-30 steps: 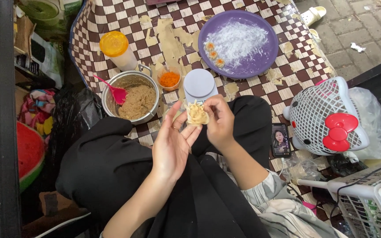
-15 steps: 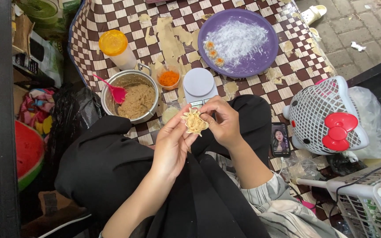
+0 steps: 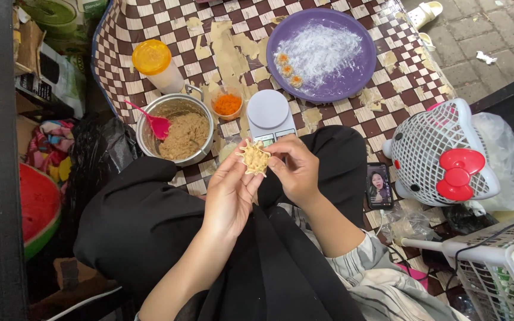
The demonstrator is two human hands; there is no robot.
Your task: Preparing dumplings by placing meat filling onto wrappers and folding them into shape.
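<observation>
Pale pleated dumpling (image 3: pixel 254 158) pinched between fingertips of left hand (image 3: pixel 230 193) and right hand (image 3: pixel 294 169), just off the near edge of the chequered bench (image 3: pixel 168 15). Close behind: white kitchen scale (image 3: pixel 269 113), metal pot (image 3: pixel 176 128) of filling.

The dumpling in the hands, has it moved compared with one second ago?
Yes. The dumpling sat just under the white scale before; it is now lower and slightly left, farther from the scale, held by both hands.
</observation>
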